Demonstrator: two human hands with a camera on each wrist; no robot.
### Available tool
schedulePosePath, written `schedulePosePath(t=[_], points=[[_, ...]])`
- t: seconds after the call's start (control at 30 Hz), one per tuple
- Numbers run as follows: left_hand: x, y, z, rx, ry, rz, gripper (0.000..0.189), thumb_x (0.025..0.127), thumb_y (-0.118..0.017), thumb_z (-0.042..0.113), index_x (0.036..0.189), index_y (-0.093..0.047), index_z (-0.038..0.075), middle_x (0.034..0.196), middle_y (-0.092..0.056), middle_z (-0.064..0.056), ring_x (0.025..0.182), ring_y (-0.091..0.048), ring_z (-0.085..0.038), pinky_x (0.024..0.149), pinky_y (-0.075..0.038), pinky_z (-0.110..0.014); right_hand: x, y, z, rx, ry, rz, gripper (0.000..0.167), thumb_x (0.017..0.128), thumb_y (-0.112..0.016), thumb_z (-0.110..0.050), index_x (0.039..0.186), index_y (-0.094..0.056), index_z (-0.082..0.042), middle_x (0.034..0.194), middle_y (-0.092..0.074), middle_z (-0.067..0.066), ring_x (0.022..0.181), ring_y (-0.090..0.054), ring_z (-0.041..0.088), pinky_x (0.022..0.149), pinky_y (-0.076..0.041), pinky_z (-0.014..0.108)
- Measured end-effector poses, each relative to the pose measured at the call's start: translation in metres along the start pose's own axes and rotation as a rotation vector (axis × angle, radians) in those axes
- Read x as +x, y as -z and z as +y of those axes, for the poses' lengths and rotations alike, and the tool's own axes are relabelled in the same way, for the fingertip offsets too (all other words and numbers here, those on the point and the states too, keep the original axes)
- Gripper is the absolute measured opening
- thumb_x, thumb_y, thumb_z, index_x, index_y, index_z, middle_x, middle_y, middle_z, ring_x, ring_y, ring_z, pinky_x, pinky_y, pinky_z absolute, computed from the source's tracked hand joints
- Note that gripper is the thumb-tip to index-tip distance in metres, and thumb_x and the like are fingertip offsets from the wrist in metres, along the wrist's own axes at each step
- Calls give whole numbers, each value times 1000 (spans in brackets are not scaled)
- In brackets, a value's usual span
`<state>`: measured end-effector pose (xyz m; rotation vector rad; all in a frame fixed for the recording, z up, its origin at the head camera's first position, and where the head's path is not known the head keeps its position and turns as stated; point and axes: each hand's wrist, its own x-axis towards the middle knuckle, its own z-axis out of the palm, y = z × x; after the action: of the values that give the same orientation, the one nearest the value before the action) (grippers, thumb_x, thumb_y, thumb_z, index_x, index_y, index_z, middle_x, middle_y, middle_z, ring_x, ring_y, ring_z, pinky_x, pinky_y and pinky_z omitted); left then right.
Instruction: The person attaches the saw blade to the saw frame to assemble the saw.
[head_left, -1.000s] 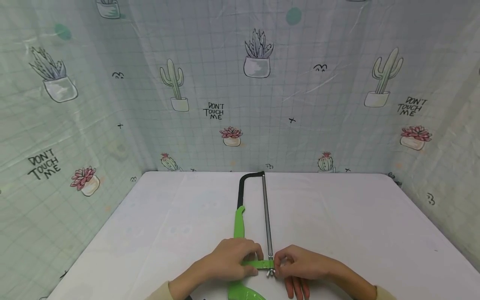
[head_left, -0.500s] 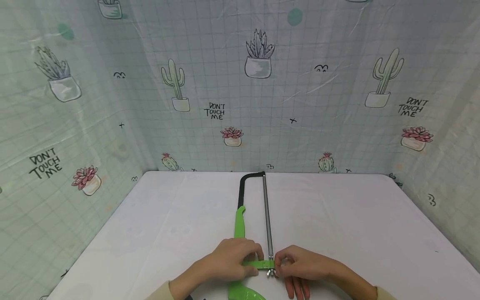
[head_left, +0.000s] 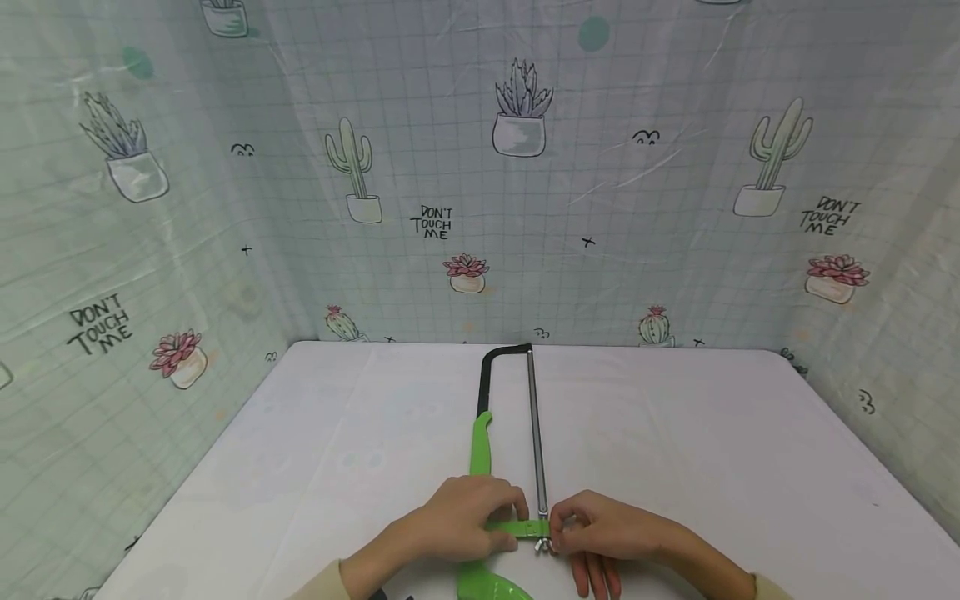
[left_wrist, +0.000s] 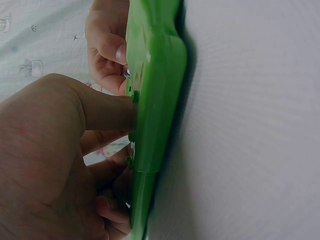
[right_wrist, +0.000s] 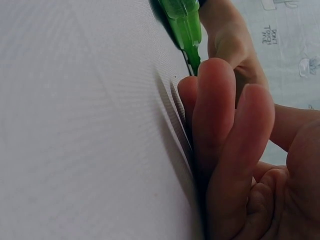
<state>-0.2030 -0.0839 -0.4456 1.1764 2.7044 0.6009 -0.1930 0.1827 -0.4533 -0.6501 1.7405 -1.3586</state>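
Note:
A hacksaw (head_left: 481, 446) lies flat on the white table, with a green handle section, a black front frame and a grey blade (head_left: 536, 429) on its right side. My left hand (head_left: 461, 521) reaches over the handle and grips the green crossbar (head_left: 517, 529) between thumb and fingers. At the crossbar's right end, by a silver wing nut (head_left: 542, 547), my right hand (head_left: 611, 529) pinches the saw with thumb and forefinger; the exact spot is hidden behind the fingertips. Its other fingers extend down by the tabletop. In the left wrist view the green handle (left_wrist: 160, 90) runs past my left thumb.
The white table (head_left: 360, 400) ends at a patterned cloth backdrop (head_left: 420, 150) with printed cacti, which also rises along both sides. Part of a small dark item (head_left: 380, 595) shows at the bottom edge, beside the left forearm.
The head view has shifted very slightly. Both hands and the hacksaw keep the same position relative to each other.

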Motion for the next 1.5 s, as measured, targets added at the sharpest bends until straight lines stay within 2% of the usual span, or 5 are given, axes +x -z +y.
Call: schedulePosePath(t=[0.2,0.57,1.03,1.17,1.5], points=[[1,-1,-1,6,-4,-2,19,87,-78,37,104,-70,36,87,-59,22,79,-50,4,71,-41,-18,0,0,0,8,0,1,12,101,-54,-13,103,-62,-6,69,-74,15,44,-62,5,42,-48,20],[-1,-1,0,7,4,-5,20,87,-78,37,105,-70,36,90,-60,22,82,-52,5,74,-42,-19,0,-1,0,7,0,-5,11,99,-53,-10,103,-63,-6,67,-73,6,44,-61,4,42,-48,20],[-1,-2,-1,13,4,-2,20,87,-78,38,105,-70,36,89,-59,23,81,-52,5,73,-42,-19,2,-1,3,8,8,-2,10,98,-54,-9,104,-62,-6,70,-72,24,45,-62,4,42,-48,20],[-1,-2,-1,14,10,-5,20,86,-78,37,105,-70,36,89,-59,23,81,-52,5,73,-42,-19,2,-2,2,16,2,-2,9,98,-56,-11,104,-60,-7,70,-73,22,45,-62,3,42,-48,20],[-2,1,2,6,8,-8,20,86,-78,37,104,-70,35,87,-58,22,80,-51,4,72,-41,-18,1,-2,0,8,5,-3,7,100,-55,-11,104,-59,-7,72,-71,28,45,-62,3,42,-48,20]])
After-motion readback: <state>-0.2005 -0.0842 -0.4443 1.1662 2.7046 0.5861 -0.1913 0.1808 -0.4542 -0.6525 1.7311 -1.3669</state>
